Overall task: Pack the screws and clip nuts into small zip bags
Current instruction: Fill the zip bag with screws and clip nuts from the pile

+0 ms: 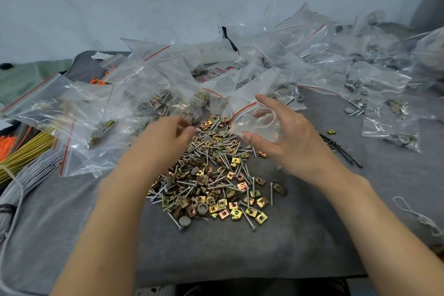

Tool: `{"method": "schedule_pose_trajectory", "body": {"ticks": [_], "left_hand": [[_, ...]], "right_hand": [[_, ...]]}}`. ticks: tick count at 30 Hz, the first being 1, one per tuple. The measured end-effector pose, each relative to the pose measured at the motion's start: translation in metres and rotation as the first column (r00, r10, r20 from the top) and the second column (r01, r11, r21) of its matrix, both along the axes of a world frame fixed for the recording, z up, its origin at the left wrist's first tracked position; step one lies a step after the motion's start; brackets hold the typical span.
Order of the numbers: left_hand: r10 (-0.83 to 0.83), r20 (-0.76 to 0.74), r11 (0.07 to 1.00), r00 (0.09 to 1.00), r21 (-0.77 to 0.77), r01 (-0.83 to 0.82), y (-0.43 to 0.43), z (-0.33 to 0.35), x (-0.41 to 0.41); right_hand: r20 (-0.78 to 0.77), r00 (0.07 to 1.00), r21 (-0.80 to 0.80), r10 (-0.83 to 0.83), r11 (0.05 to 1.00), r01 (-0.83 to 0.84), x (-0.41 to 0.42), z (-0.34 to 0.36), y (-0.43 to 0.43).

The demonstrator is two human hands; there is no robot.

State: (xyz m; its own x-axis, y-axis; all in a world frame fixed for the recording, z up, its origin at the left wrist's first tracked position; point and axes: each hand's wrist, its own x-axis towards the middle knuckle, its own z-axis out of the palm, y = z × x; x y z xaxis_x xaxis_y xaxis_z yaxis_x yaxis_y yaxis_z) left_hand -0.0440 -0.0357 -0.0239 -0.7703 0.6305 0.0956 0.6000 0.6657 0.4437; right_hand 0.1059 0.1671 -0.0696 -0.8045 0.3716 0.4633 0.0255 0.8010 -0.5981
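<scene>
Far left of the pile (211, 175): wire bundles (26, 151) in yellow, grey and orange, not part of this job.
Just left of and behind the pile: a heap of filled bags (101, 113), with gold nuts and screws visible inside several. A good share of the packing looks done.
Left hand (168, 137) is over the pile's far-left edge, fingers curled in toward the thumb. Cannot tell whether it has parts pinched.
The pile sits mid-counter on the grey cloth (240, 252): loose screws (271, 193), clip nuts (262, 218) and a few grey caps (184, 220). It is large, so plenty is left.
Right hand (288, 142), at the pile's far-right edge, grips a zip bag (254, 122) by the mouth, thumb below and fingers above, holding it open. A few gold pieces are inside, so it is judged barely started and unsealed.
Right of the pile: more filled bags (389, 115) and a few stray parts.
</scene>
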Motion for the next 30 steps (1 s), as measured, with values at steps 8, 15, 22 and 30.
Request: {"method": "schedule_pose_trajectory", "body": {"ticks": [8,15,22,30], "left_hand": [[0.109,0.024,0.950,0.994,-0.297,-0.097,-0.031,0.012,0.000],[0.215,0.085,0.898,0.973,-0.409,-0.163,-0.046,0.004,-0.011],[0.227,0.121,0.911,0.966,-0.378,-0.167,-0.041,-0.007,-0.019],[0.141,0.098,0.941,0.985,-0.323,-0.102,-0.032,-0.011,-0.016]], "right_hand": [[-0.002,1.000,-0.017,-0.002,1.000,0.002,0.001,0.002,-0.001],[0.008,1.000,-0.013,0.000,1.000,0.001,0.001,0.001,-0.001],[0.011,1.000,-0.015,0.004,1.000,-0.004,0.002,0.000,-0.002],[0.015,1.000,-0.008,-0.001,1.000,0.001,0.002,0.004,-0.005]]}}
